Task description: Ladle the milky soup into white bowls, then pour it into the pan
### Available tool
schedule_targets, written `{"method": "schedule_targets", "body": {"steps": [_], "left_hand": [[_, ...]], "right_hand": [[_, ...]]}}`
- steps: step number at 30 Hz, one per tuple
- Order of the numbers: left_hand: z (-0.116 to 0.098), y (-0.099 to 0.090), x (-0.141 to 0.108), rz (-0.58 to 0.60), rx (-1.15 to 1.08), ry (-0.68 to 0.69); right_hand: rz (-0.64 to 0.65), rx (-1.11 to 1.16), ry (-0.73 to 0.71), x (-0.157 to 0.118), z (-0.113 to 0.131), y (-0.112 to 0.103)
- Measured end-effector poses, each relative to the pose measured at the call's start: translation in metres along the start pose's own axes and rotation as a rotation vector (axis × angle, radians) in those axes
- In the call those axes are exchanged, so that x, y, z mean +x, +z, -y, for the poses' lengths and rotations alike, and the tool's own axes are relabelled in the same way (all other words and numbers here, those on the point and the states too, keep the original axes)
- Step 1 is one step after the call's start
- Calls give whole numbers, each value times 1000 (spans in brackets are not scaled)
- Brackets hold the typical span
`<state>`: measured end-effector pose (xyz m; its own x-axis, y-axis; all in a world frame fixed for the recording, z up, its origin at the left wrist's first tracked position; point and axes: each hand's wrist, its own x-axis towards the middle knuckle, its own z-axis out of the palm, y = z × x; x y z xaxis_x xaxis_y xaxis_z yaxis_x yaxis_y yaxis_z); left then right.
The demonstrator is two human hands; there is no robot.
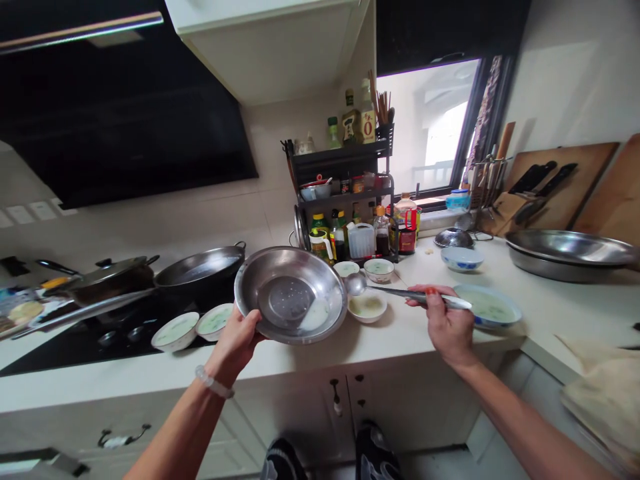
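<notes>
My left hand (243,333) grips the near-left rim of a steel basin (280,300), tilted toward me over the counter edge. A little milky liquid (315,315) pools at the basin's lower right. In my right hand (447,327) is the handle of a metal ladle (356,285), its bowl just right of the basin rim. Below the ladle stands a small bowl of pale soup (367,307). Behind it is another filled bowl (379,270), with one more partly hidden by the basin. A wide blue-patterned bowl (487,305) of soup sits beyond my right hand.
Two filled bowls (175,332) stand by the cooktop (120,333) at left. A wok (200,267) and a lidded pan (107,280) sit behind them. A spice rack (343,157) backs the counter. Steel pans (570,257) and a knife block (513,210) are at right.
</notes>
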<state>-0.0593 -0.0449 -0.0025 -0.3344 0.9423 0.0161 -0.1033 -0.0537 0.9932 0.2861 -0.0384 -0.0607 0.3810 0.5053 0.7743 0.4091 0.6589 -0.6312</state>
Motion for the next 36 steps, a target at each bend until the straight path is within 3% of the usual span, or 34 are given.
{"method": "schedule_targets", "body": {"steps": [5,9,12,17,20,36], "left_hand": [[-1,2,0,30,4,-9],[1,3,-1,51,-1,11],[4,3,0,67,-1,22],[8,-2,2,60,-18,20],[6,-3,1,38,-15,13],[6,-5,-2,50,-25,-5]], "right_hand": [[170,109,-34,-5,17,37],[297,167,-86,-16,16,61],[342,190,13,-19,12,69],[165,280,414,-12,8,74],[57,360,534,-7,6,74],[45,372,492,9,15,69]]}}
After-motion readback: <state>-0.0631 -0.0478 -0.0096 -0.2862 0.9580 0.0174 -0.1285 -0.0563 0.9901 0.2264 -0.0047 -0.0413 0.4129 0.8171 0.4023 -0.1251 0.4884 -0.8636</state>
